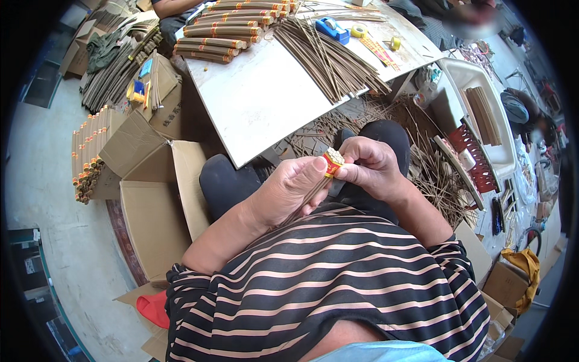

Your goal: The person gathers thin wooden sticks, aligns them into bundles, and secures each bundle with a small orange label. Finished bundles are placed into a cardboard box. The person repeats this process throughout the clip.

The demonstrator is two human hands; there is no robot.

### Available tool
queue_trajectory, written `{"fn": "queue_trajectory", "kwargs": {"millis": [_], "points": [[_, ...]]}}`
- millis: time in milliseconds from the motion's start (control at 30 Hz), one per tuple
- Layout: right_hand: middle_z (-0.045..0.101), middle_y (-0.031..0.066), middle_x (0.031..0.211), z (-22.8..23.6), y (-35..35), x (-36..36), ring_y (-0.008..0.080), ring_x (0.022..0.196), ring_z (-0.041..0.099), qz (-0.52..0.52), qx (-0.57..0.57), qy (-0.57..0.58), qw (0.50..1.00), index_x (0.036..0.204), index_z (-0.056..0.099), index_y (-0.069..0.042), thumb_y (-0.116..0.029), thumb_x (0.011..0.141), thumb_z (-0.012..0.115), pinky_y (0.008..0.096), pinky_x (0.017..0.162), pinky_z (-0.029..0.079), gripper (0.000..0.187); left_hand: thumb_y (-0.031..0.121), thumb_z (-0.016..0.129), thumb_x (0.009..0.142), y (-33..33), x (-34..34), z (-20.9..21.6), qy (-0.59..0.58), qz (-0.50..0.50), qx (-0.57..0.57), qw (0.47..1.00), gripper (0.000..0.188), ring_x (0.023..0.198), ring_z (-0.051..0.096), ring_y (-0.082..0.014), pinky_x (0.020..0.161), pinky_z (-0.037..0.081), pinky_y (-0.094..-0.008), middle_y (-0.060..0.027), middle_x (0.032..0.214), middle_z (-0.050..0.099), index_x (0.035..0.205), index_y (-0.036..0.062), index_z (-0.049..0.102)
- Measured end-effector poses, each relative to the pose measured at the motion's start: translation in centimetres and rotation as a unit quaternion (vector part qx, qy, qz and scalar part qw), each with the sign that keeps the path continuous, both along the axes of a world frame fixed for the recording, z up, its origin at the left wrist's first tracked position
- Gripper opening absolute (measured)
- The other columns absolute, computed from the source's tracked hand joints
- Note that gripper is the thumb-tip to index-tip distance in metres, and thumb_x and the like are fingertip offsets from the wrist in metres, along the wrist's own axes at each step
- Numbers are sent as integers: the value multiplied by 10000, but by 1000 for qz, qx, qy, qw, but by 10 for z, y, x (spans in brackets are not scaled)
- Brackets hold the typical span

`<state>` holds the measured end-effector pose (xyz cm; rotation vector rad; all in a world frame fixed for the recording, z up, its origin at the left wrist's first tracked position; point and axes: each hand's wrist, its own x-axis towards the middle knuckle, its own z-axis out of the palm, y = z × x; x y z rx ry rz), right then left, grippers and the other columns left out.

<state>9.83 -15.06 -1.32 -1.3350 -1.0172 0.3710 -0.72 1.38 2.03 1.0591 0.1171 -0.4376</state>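
Observation:
My left hand is wrapped round a bundle of incense sticks, held tilted above my lap with its pale cut ends up. A red and yellow paper band circles the bundle just below those ends. Thumb and forefinger of my right hand pinch the band's right side. The lower part of the bundle is hidden by my left hand and forearm. On the white table ahead lie loose brown sticks and a stack of banded bundles.
A blue tape dispenser, tape rolls and a strip of labels lie on the table. Open cardboard boxes stand at my left, beside more stacked bundles. Scattered sticks and a white tub are at right.

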Motion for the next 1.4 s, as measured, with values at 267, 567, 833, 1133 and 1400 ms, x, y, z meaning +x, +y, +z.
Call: {"fn": "queue_trajectory", "kwargs": {"millis": [267,567,833,1133,1400], "points": [[560,34,797,9,6,7,124,735,534,33,16,54,998,807,619,-42,-204,705,763,250,646,449,240,512,414,905,9,4,-6,20,-76,-76,994,505,447,476,-40,410,384,-129,-13,607,521,861,24,537],[587,89,870,30,2,12,206,842,564,-4,12,-157,987,918,654,-26,-263,683,770,308,732,465,353,547,416,891,-5,6,9,-54,26,-4,998,580,556,562,-110,497,477,-198,-106,753,561,993,-21,480],[580,94,802,50,-1,8,213,742,558,-37,36,-250,967,817,614,-25,-311,626,796,310,647,450,389,415,484,918,-1,-1,26,-244,13,236,940,433,771,497,-88,674,415,-215,-42,846,539,996,-4,560],[565,68,735,46,5,15,193,699,553,-52,76,-223,970,737,581,-35,-337,594,811,293,594,438,406,479,456,896,3,6,25,-123,-65,104,985,510,705,515,-59,632,435,-166,-28,826,540,1070,0,472],[592,12,735,39,13,53,76,686,544,28,-37,91,995,831,640,-10,-221,866,614,241,600,453,216,490,476,887,7,30,20,-135,44,168,975,496,542,455,-49,488,377,-164,-23,693,512,987,4,477]]}}
